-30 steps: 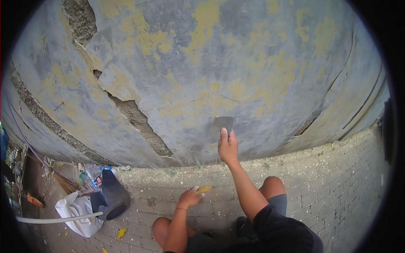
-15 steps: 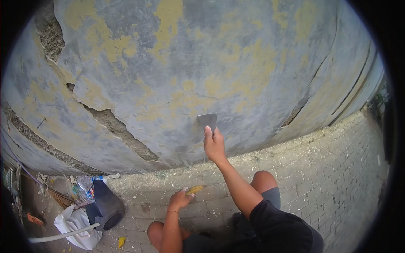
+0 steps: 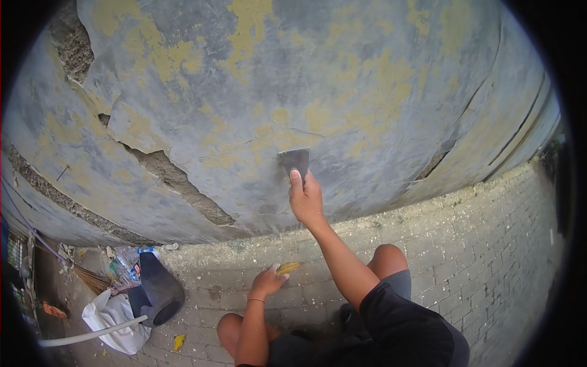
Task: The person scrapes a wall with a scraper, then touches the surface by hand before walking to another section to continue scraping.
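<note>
One scraper [image 3: 296, 160], blade against the peeling wall [image 3: 367, 159], looks light and stiff, best held low, clear of its edge, where the right hand [image 3: 307, 200] grips it, thumb uppermost. The left hand [image 3: 266, 284] pinches a yellow leaf [image 3: 287, 268], probably fragile.

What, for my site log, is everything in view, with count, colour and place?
Wall: one, grey with yellow patches, cracked, ahead
Scraper: one, dark grey, in the right hand, against the wall
Paving: grey-brown, below the wall
Yellow-brown leaf-like piece: one, at the left fingertips
Loose leaf: one clear, yellow, on the paving
Dark hollow object: one, lower left
White sack: one, beside it
Pale pipe: one, across the sack
Broom: one, brown, left
Clear plastic litter: uncountable, near the broom
Orange chunk: one, far left
Right hand, left hand: two, bare
Knees: two, bare, bottom
</note>
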Available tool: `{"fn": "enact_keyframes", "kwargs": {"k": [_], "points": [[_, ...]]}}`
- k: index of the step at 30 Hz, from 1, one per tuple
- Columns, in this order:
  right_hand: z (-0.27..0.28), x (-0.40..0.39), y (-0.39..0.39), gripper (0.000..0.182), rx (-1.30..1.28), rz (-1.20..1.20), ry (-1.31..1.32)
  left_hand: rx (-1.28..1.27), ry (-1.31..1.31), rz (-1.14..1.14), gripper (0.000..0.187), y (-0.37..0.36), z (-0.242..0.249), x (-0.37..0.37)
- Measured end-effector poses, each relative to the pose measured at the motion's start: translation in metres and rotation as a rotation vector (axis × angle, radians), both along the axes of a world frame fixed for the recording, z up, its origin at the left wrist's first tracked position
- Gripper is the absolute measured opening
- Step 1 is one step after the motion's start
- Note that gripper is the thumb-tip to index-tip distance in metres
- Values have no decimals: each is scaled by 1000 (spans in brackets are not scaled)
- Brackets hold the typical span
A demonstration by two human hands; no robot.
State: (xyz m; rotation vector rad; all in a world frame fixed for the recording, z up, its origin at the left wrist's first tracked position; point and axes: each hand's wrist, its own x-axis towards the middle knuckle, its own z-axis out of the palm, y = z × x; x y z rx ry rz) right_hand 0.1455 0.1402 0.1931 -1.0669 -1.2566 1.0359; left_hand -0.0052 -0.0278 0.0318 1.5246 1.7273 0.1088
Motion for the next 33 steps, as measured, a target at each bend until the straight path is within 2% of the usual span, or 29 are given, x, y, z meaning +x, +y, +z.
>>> {"fn": "enact_keyframes", "kwargs": {"k": [2,5,9,12,14,16,18,21,26,31,33], "points": [[-26,8,0,35,18,-31,-29,33,1,4,67,-1,-13,-5],[-35,11,-1,34,14,-68,-59,20,38,7,66,-2,-7,-7],[-2,2,-1,34,-36,1,-14,-14,-5,12,67,-2,3,-2],[-16,3,0,33,63,-81,-84,-8,7,20,66,-2,-2,-4],[-46,13,-6,31,21,-83,-27,11,22,8,65,-4,-2,-6],[-48,12,-2,30,-16,-84,28,21,29,14,65,-1,1,-8],[-52,12,0,30,52,-92,-37,5,28,15,65,-2,3,-5],[-20,3,-5,34,-2,-79,-63,9,29,-3,64,-2,11,1],[-63,17,-6,35,4,-112,-87,104,21,-17,62,-6,-7,-7],[-37,4,-2,34,-65,-72,-45,33,19,-14,62,-3,-1,-1],[-50,8,-1,34,-21,-99,-86,53,8,-9,61,-2,1,-3]]}}
